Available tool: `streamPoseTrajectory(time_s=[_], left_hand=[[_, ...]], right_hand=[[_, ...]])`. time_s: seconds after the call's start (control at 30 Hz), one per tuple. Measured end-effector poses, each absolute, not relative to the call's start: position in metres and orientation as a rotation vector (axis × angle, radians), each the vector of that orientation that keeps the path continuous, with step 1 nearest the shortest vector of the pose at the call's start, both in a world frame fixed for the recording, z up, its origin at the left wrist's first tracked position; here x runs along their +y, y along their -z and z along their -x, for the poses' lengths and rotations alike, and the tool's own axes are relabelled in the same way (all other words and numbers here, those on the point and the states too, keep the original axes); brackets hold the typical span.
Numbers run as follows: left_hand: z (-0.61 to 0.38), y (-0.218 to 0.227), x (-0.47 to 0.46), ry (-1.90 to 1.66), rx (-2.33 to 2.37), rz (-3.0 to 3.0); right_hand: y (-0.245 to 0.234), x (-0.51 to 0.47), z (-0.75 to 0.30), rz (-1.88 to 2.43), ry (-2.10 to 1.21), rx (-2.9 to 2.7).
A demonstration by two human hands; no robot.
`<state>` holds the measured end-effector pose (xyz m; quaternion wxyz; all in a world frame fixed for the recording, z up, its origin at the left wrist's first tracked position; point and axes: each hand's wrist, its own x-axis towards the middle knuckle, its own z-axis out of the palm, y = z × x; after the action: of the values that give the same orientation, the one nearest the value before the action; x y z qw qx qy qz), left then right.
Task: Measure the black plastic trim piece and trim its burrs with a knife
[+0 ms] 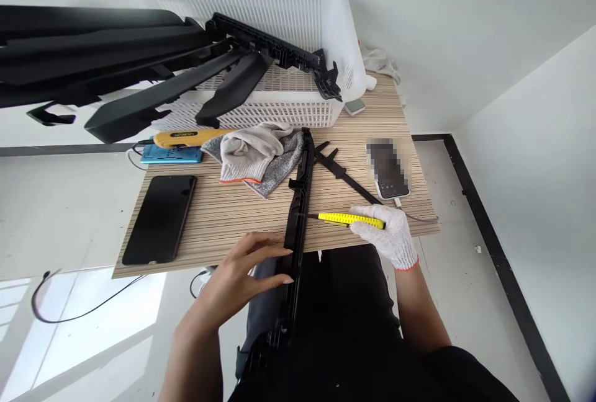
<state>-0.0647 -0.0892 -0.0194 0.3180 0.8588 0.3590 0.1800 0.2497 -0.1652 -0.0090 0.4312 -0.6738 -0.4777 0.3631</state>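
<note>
A long black plastic trim strip (302, 203) lies across the front of the table, its near end over my lap. My left hand (246, 268) is bare, its fingers stretched and thumb apart, with fingertips touching the strip's left side and top. My right hand (384, 231), in a white knit glove, is closed around a yellow utility knife (344, 219). The knife's thin dark blade points left, its tip over the strip; whether it touches, I cannot tell. A black caliper (347, 180) rests on the table just beyond my right hand.
Behind stands a white slatted basket (347, 48) with several black plastic parts (153, 73) jutting out leftward. A crumpled glove (251, 147) lies on a grey cloth (279, 172). Around them are a yellow corded tool (186, 138), a blue box (172, 154), a black phone (161, 219) and a charging phone (388, 169).
</note>
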Motion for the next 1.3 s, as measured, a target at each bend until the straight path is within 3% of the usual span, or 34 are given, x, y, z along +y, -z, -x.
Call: streamPoseTrajectory(time_s=[0.27,0.6,0.73,0.87,1.0,1.2,1.3], left_hand=[[0.051,0.029,-0.088,-0.659,0.881,-2.383],[0.007,0.049,-0.102,-1.135,0.733,-2.623],[0.0,0.047,-0.103,-1.114,0.71,-2.64],[0.009,0.021,-0.11,-0.966,0.641,-2.374],[0.03,0.001,-0.136,-0.434,0.278,-1.834],[0.053,0.043,-0.168,0.404,0.23,-1.571],[0.041,0.059,-0.178,0.444,0.062,-1.478]], right_hand=[[0.011,-0.167,-0.25,1.653,-0.95,-1.215],[0.01,-0.165,-0.249,1.743,-0.794,-1.176],[0.013,-0.171,-0.251,1.752,-0.785,-1.124],[0.016,-0.175,-0.254,1.754,-0.767,-1.119],[0.017,-0.175,-0.255,1.776,-0.654,-1.166],[0.013,-0.176,-0.251,1.82,-0.713,-1.108],[0.011,-0.175,-0.25,1.793,-0.71,-1.126]])
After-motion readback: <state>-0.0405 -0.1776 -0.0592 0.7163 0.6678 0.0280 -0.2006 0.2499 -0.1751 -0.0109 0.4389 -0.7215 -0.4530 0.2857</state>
